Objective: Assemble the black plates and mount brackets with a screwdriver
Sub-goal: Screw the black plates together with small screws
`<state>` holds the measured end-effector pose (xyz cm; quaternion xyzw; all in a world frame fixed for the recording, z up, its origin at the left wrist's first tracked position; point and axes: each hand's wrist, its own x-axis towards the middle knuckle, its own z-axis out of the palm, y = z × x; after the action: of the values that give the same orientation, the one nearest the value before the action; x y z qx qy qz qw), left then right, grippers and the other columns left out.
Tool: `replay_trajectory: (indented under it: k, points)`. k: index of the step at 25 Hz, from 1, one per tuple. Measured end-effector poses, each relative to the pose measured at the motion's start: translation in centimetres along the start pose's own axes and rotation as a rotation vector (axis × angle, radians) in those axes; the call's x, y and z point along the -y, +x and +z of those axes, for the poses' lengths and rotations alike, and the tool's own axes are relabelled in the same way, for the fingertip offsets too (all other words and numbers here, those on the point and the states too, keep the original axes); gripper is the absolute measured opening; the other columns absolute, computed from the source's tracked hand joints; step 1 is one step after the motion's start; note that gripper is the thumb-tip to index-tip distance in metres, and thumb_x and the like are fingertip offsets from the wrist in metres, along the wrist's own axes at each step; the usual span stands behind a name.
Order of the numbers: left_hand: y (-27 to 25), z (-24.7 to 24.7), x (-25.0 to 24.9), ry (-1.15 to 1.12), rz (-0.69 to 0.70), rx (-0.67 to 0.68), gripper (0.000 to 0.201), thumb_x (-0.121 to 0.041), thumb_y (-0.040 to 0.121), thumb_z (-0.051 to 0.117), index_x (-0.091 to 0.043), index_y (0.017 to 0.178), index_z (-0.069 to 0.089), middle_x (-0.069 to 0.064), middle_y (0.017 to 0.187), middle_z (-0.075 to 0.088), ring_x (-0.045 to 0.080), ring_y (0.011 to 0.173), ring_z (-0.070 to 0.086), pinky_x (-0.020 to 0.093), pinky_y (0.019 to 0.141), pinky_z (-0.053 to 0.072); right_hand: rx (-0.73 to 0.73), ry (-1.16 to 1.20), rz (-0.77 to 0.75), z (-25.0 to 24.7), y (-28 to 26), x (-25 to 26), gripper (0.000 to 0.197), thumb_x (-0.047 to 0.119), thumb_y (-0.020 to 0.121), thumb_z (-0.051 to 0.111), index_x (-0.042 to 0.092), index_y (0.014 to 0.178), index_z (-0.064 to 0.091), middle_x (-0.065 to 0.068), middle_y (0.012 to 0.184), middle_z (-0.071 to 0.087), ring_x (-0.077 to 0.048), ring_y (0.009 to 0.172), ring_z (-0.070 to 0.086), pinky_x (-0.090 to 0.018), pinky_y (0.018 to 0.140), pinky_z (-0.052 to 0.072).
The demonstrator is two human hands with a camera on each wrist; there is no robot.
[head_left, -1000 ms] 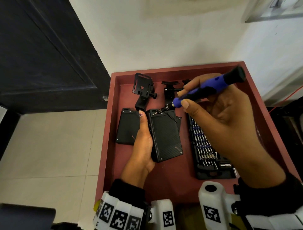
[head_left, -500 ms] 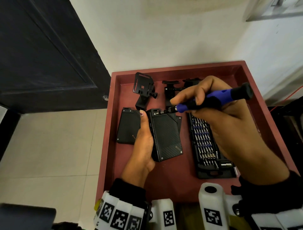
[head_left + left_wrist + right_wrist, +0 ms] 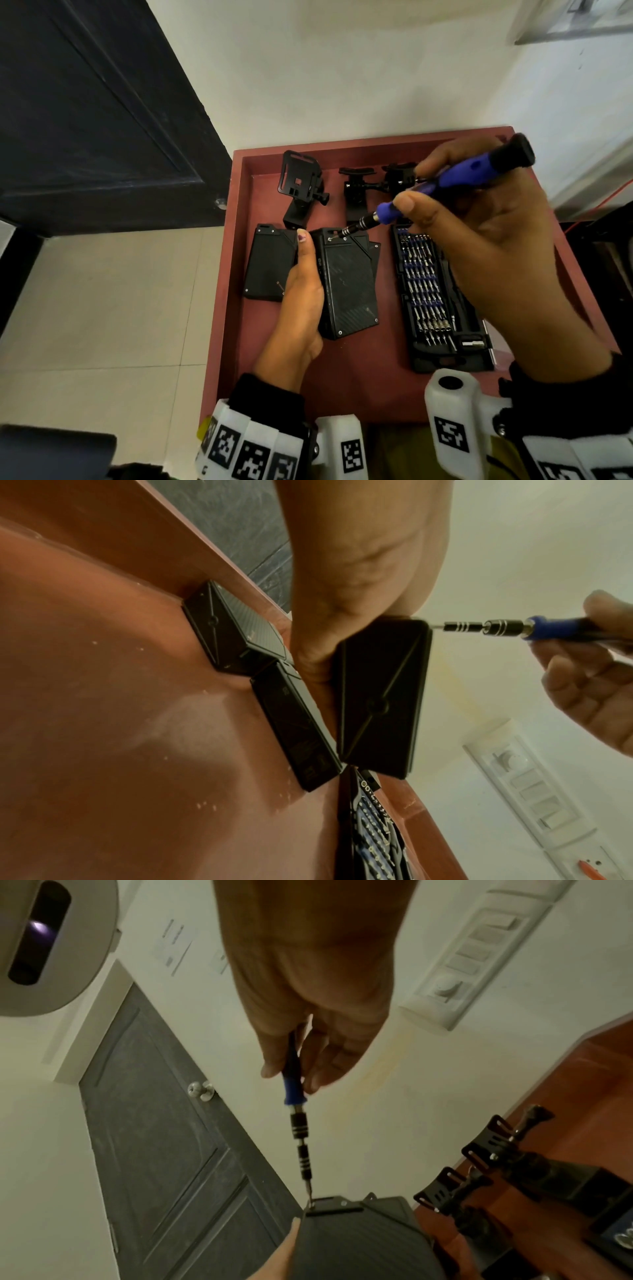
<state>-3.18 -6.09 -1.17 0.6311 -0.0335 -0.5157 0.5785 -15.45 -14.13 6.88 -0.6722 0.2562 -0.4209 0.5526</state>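
My left hand point(image 3: 301, 291) grips a black plate assembly point(image 3: 349, 284) from its left side, holding it a little above the red tray point(image 3: 233, 260). My right hand point(image 3: 479, 240) pinches a blue-and-black screwdriver point(image 3: 455, 178). Its bit point(image 3: 337, 234) touches a screw at the plate's far left corner. The left wrist view shows the held plate point(image 3: 380, 696) edge-on with the bit point(image 3: 459, 626) at its top corner. In the right wrist view the screwdriver point(image 3: 294, 1091) points down at that plate point(image 3: 359, 1240). A second black plate point(image 3: 267, 263) lies flat to the left.
Black mount brackets point(image 3: 301, 181) point(image 3: 376, 185) stand at the tray's far end. An open bit set case point(image 3: 435, 298) lies along the right side. Another plate point(image 3: 375, 253) lies under the held one. A dark door point(image 3: 85, 120) and tiled floor are left of the tray.
My right hand has raised the screwdriver's handle end again and shifted its finger hold, while the bit stays at the plate's far left corner. The left hand and plate have not moved.
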Motion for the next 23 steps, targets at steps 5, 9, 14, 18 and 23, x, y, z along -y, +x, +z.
replay_trajectory:
  k: [5,9,14,18,23]
  points:
    - [-0.4,0.4,0.3,0.036,0.021,0.022,0.083,-0.078,0.062,0.036,-0.016,0.104,0.072,0.01,0.101,0.074,0.027,0.097,0.07,0.049,0.091,0.054,-0.221,-0.073,-0.066,1.0,-0.3,0.3,0.027,0.018,0.077,0.075,0.014,0.079,0.049,0.003,0.074,0.06,-0.004,0.059,0.062,-0.014,0.059,0.048]
    - [-0.2,0.3,0.7,0.064,0.011,0.05,0.087,-0.08,0.06,0.036,-0.017,0.108,0.071,0.008,0.104,0.074,0.024,0.099,0.07,0.046,0.09,0.054,-0.116,0.116,-0.05,1.1,0.1,0.3,0.028,0.004,0.079,0.07,0.017,0.092,0.048,0.003,0.085,0.064,-0.01,0.065,0.064,-0.014,0.051,0.046]
    - [0.1,0.3,0.7,-0.005,-0.003,0.038,0.088,-0.08,0.06,0.039,-0.015,0.111,0.07,0.011,0.108,0.072,0.026,0.101,0.069,0.043,0.088,0.055,0.087,0.183,0.126,0.1,0.2,0.2,0.018,0.0,0.082,0.057,0.014,0.092,0.053,0.002,0.085,0.066,-0.008,0.065,0.064,-0.018,0.06,0.051]
    - [0.2,0.1,0.6,-0.032,-0.008,0.008,0.068,-0.073,0.075,0.035,-0.02,0.1,0.071,0.008,0.1,0.075,0.025,0.095,0.071,0.044,0.088,0.055,0.149,0.158,0.114,-0.2,0.1,0.3,0.015,0.003,0.084,0.061,0.01,0.095,0.054,-0.011,0.094,0.067,-0.02,0.076,0.072,-0.024,0.068,0.057]
    - [0.3,0.0,0.9,0.003,-0.008,0.032,0.086,-0.079,0.065,0.037,-0.017,0.116,0.068,0.009,0.111,0.072,0.026,0.105,0.068,0.049,0.097,0.05,-0.068,-0.229,0.035,0.3,-0.3,-0.3,0.035,0.018,0.077,0.075,0.007,0.072,0.042,-0.013,0.065,0.059,-0.018,0.055,0.065,-0.025,0.049,0.051]
